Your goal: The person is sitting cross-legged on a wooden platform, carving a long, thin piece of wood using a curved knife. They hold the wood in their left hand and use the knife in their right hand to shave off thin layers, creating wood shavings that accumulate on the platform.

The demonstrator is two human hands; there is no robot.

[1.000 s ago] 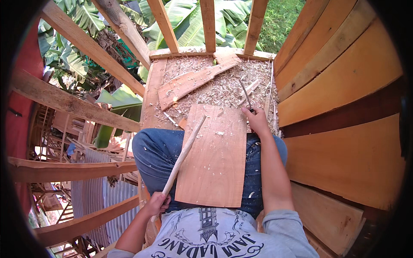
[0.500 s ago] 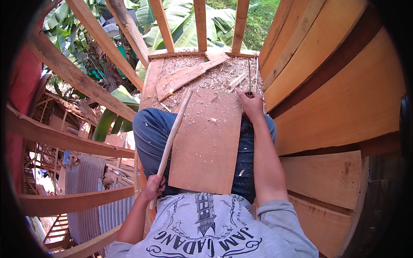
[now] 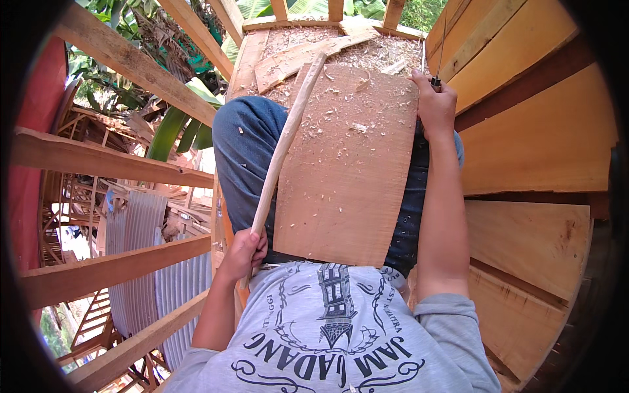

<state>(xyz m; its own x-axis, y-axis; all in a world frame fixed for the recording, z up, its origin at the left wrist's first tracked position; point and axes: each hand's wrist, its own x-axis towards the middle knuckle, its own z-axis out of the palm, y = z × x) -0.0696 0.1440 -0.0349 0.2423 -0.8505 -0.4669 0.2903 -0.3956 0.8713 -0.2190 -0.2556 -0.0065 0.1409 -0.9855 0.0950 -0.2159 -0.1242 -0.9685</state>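
A wide, flat wooden board (image 3: 344,170) lies across my lap, sprinkled with shavings. My left hand (image 3: 244,252) is closed around the lower part of a long, pale, peeled stick (image 3: 284,145). The stick slants up along the board's left edge, its far end over the board's upper left corner. At the board's upper right corner, my right hand (image 3: 435,105) is closed on a thin-shafted tool (image 3: 436,82) with a dark handle; its slim metal shaft points away from me. The right thumb is by the board's corner. Most of the tool's handle is hidden in the fist.
Beyond my knees, shavings cover a wooden platform (image 3: 288,40) holding a loose plank (image 3: 308,57). Wooden rails (image 3: 118,164) fence the left and far sides. A plank wall (image 3: 537,124) stands close on the right. Corrugated sheets (image 3: 134,242) and stacked timber lie below left.
The view has shifted, so board and legs sit higher and further right. The stick's far end now leans further over the board's corner. Both hands keep their holds.
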